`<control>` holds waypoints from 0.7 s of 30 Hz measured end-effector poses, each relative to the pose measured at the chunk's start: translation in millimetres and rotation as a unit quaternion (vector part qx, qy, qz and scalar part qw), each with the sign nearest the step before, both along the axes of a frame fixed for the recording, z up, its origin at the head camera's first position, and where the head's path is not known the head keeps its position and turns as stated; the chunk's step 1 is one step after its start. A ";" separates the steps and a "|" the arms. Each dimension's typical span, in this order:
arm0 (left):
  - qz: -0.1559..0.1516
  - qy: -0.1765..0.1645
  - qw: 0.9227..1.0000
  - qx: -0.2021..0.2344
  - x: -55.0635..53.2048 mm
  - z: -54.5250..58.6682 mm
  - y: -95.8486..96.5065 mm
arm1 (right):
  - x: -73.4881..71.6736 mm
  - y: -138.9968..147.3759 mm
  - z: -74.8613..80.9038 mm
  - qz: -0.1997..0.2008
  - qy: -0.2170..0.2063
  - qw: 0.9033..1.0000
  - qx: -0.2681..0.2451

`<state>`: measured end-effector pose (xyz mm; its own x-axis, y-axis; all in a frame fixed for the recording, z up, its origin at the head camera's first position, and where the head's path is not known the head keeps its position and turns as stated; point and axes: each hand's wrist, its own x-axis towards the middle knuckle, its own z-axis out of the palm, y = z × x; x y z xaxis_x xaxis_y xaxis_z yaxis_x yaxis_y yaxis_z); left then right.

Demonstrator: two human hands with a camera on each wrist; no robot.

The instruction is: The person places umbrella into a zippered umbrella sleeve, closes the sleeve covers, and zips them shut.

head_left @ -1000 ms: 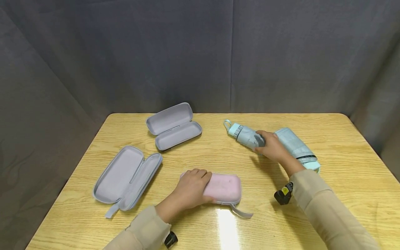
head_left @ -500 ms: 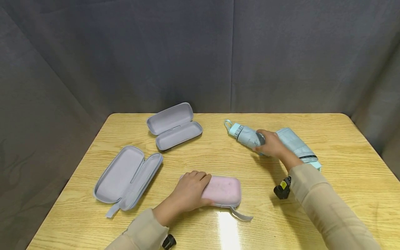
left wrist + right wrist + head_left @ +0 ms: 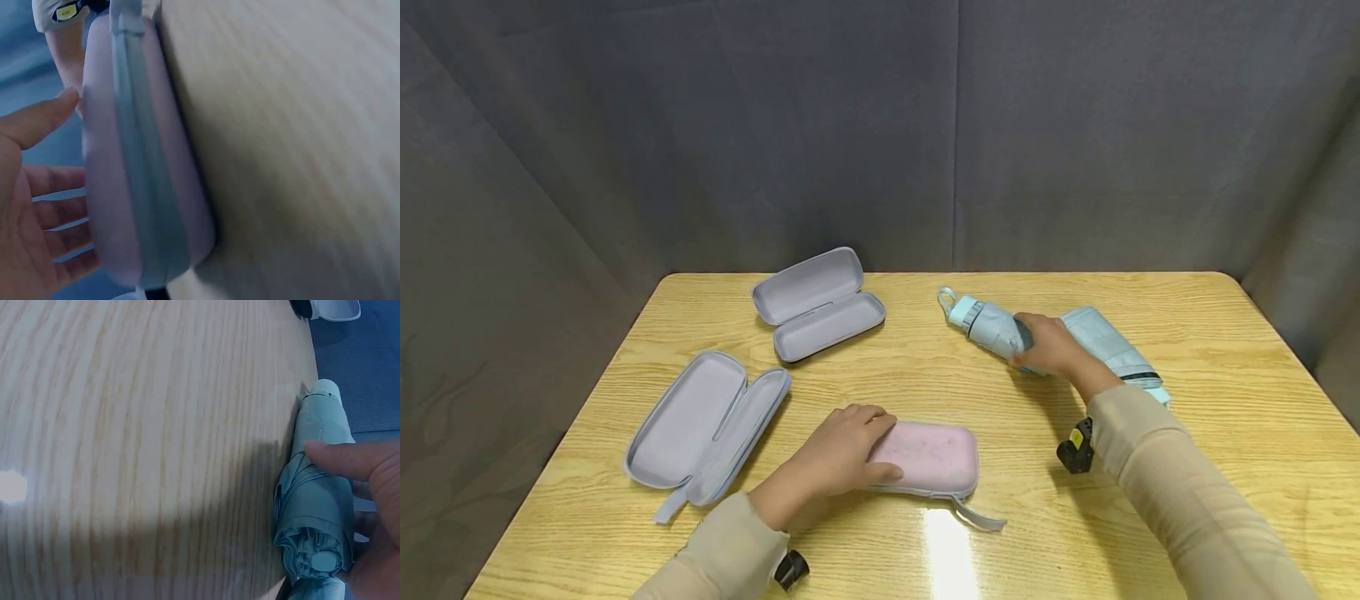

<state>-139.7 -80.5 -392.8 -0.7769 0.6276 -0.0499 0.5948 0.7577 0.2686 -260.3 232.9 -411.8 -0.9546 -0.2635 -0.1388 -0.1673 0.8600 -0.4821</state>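
Observation:
A pink zip case (image 3: pixel 928 457) lies closed on the table near its front, a grey pull strap at its near right corner. My left hand (image 3: pixel 842 450) is at the case's left end; in the left wrist view its thumb and straight fingers (image 3: pixel 59 237) lie loosely along the pink shell (image 3: pixel 103 156). Farther back on the right is a pale blue folding umbrella (image 3: pixel 992 329), mint handle and loop pointing away. My right hand (image 3: pixel 1048 346) holds its near end, thumb across the rolled fabric (image 3: pixel 315 500) in the right wrist view; the other fingers are partly hidden behind it.
A second folded pale blue umbrella (image 3: pixel 1101 342) lies right of my right hand. On the left a grey zip case (image 3: pixel 685 417) lies open, with another open grey glasses case (image 3: pixel 827 321) behind it. Dark curtain (image 3: pixel 880 133) hangs beyond the table's back edge.
My left hand has loosened from the pink case and slid slightly left, uncovering more of it. My right hand has stayed at the umbrella, which has hardly moved.

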 end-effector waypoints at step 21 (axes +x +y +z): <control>0.064 0.075 0.994 0.056 -16.6 18.9 -36.3 | -2.0 -2.4 -0.2 0.020 -0.001 0.995 0.095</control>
<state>-156.3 -116.8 -373.8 -0.8440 0.5186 0.1366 0.5354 0.7998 0.2713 -262.2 230.5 -412.0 -0.9432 -0.2708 -0.1927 -0.2030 0.9284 -0.3111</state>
